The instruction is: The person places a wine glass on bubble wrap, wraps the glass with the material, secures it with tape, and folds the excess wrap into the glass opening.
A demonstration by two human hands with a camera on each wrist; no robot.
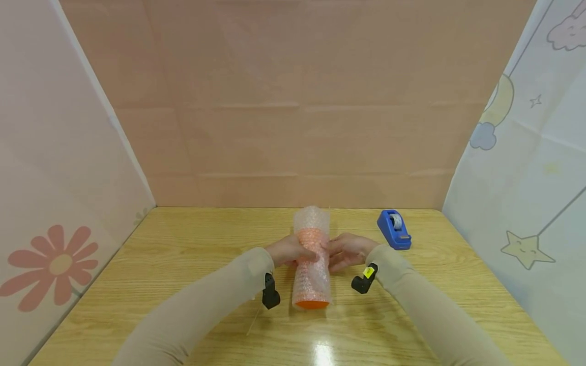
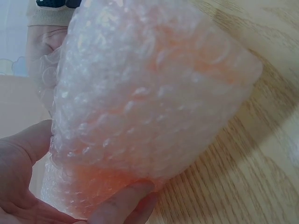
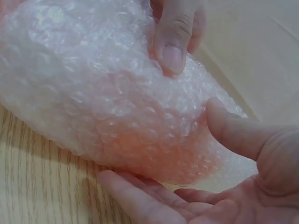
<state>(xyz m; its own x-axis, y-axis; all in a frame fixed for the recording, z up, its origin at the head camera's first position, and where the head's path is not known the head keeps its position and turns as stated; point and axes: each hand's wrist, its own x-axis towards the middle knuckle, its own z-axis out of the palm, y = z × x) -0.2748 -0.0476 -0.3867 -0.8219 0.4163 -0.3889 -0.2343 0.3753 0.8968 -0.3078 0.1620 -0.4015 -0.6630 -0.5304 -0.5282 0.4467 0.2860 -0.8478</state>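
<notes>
A bubble-wrapped roll lies lengthwise on the table, pointing away from me. Something orange shows at its near end and through the clear wrap; its kind is hidden. My left hand grips the roll from the left, with the thumb on top. In the left wrist view the left fingers bend around the wrap. On the right side, my right hand touches the roll. The right wrist view shows its thumb against the bubble wrap and nearly straight fingers low along the side, the palm apart from it.
A blue tape dispenser with a roll of tape stands at the right rear of the wooden table. A tan backdrop rises behind the table, with patterned cloth walls on both sides. A thin pale strip lies left of the roll.
</notes>
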